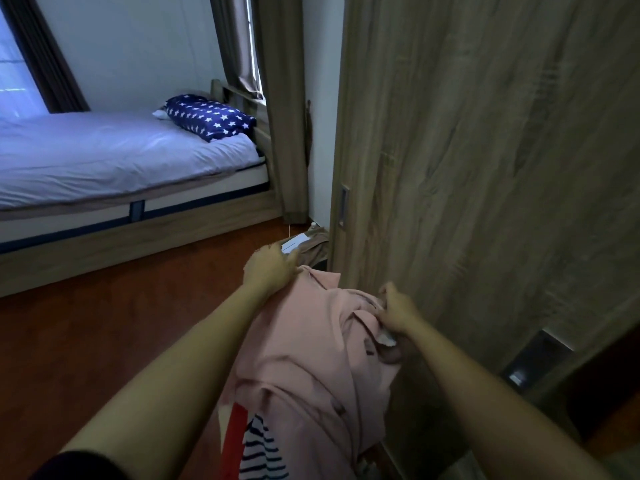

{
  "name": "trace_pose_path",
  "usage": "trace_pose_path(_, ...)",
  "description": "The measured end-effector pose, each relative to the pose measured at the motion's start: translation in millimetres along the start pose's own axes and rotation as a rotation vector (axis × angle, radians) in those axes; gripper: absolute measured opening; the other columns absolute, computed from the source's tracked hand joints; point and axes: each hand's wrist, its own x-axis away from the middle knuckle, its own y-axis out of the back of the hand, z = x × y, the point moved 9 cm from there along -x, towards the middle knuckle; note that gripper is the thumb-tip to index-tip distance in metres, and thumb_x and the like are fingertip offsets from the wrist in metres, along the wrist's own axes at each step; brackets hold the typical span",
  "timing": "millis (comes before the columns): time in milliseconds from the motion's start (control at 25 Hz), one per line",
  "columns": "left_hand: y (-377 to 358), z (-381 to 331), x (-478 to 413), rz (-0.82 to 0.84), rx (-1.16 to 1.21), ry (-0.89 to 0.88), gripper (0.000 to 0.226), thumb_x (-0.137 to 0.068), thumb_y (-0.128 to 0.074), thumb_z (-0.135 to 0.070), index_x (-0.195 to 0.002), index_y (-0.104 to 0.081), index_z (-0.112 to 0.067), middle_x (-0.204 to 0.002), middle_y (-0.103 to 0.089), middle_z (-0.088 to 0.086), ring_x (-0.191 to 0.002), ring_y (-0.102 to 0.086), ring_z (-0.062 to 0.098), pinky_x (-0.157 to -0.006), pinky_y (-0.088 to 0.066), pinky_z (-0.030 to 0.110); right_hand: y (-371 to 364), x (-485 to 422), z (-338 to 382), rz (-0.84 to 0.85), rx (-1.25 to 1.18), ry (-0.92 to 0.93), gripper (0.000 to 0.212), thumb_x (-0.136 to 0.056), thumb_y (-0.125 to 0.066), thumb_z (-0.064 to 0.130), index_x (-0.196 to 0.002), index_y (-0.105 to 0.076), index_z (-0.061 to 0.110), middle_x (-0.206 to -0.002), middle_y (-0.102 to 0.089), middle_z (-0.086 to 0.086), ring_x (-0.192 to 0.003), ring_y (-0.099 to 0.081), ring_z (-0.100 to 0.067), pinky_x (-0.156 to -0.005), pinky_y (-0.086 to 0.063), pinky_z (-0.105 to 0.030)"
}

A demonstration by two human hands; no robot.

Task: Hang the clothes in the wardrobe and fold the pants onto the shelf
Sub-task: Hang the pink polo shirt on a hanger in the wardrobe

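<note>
Head view looks down on both bare forearms reaching toward a pink garment (311,358), which hangs bunched in front of the person, just beside the closed wood-grain wardrobe door (485,168). The left hand (268,268) has its fingers curled over the garment's top edge, at what looks like a collar, and grips it there. The right hand (398,311) is lower and nearer the door, its fingers curled into a gathered fold of the same cloth. Just below that hand a small white label (386,339) shows on the fabric; any print on it is too small to read. Under the pink cloth, at the bottom edge, a navy-and-white striped garment (259,448) shows beside a red panel (233,438). The door carries a narrow recessed handle (343,206) on its left edge. On the reddish-brown floor (104,323) near the door's foot lies a flat white object (294,244). Farther left stands a bed (104,157) with a pale sheet and a navy pillow with white stars (211,117), and a brown curtain (280,98) hangs beyond it.
</note>
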Motion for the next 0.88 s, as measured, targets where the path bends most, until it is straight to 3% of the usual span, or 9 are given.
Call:
trace_pose_path(120,-31,9,-15,0.158,-0.296,0.179,0.058,-0.084,-0.050,-0.055,-0.130,-0.051,-0.020,-0.130,-0.054,0.010,-0.117,-0.051,0.031,-0.093,-0.039,0.040,1,-10,1,-0.016,0.175,0.130,0.020,-0.085,-0.054,0.013,-0.105,-0.054,0.011,-0.103,-0.057,-0.017,-0.102,-0.058,-0.033,-0.072,-0.035,-0.027)
trace_pose_path(160,-31,7,-16,0.127,-0.377,0.188,0.056,-0.084,-0.051,-0.056,-0.130,-0.052,-0.022,-0.129,-0.055,0.009,-0.117,-0.051,0.030,-0.091,-0.037,0.040,6,-11,5,-0.049,0.249,0.169,0.018,-0.086,-0.053,0.013,-0.103,-0.059,0.012,-0.102,-0.056,-0.014,-0.103,-0.057,-0.032,-0.077,-0.037,-0.029)
trace_pose_path(240,-25,-17,-15,-0.028,-0.472,0.021,0.037,-0.090,-0.049,-0.041,-0.120,-0.057,-0.020,-0.119,-0.061,0.009,-0.111,-0.053,0.030,-0.084,-0.034,0.039,22,-8,9,-0.135,0.347,0.178,0.025,-0.088,-0.049,0.014,-0.107,-0.064,0.012,-0.111,-0.058,-0.013,-0.108,-0.055,-0.031,-0.089,-0.040,-0.032)
trace_pose_path(320,-11,-44,2,-0.211,-0.364,-0.140,0.022,-0.092,-0.042,-0.019,-0.109,-0.051,-0.011,-0.106,-0.064,0.014,-0.099,-0.057,0.034,-0.077,-0.036,0.039,44,-4,9,-0.219,0.321,0.128,0.028,-0.087,-0.049,0.015,-0.109,-0.065,0.009,-0.114,-0.059,-0.013,-0.106,-0.058,-0.033,-0.088,-0.046,-0.037)
trace_pose_path(400,9,-53,19,-0.315,-0.133,-0.157,0.016,-0.094,-0.036,-0.018,-0.103,-0.046,-0.009,-0.096,-0.064,0.016,-0.088,-0.058,0.038,-0.070,-0.037,0.039,64,5,14,-0.251,0.270,0.126,0.026,-0.083,-0.054,0.015,-0.104,-0.068,0.009,-0.110,-0.063,-0.015,-0.102,-0.061,-0.034,-0.086,-0.048,-0.036)
trace_pose_path(600,61,-52,42,-0.315,0.274,-0.109,0.019,-0.086,-0.039,-0.015,-0.069,-0.046,-0.019,-0.087,-0.063,0.017,-0.078,-0.051,0.031,-0.068,-0.034,0.032,118,46,30,-0.307,0.152,0.054,0.029,-0.076,-0.052,0.006,-0.094,-0.074,0.014,-0.107,-0.069,-0.014,-0.102,-0.063,-0.032,-0.088,-0.049,-0.032)
trace_pose_path(760,118,-76,75,-0.276,0.384,-0.257,0.018,-0.076,-0.040,-0.013,-0.066,-0.054,-0.012,-0.074,-0.061,0.013,-0.077,-0.056,0.032,-0.066,-0.039,0.032,168,104,62,-0.376,0.157,0.107,0.031,-0.074,-0.053,0.004,-0.094,-0.075,0.013,-0.104,-0.071,-0.015,-0.104,-0.063,-0.031,-0.092,-0.048,-0.031)
trace_pose_path(880,150,-98,102,-0.233,0.415,-0.342,0.017,-0.073,-0.043,-0.009,-0.068,-0.058,-0.015,-0.078,-0.066,0.011,-0.082,-0.060,0.032,-0.071,-0.045,0.035,212,155,85,-0.460,0.176,0.152,0.032,-0.075,-0.054,0.000,-0.097,-0.075,0.011,-0.104,-0.071,-0.016,-0.104,-0.063,-0.030,-0.085,-0.046,-0.026)
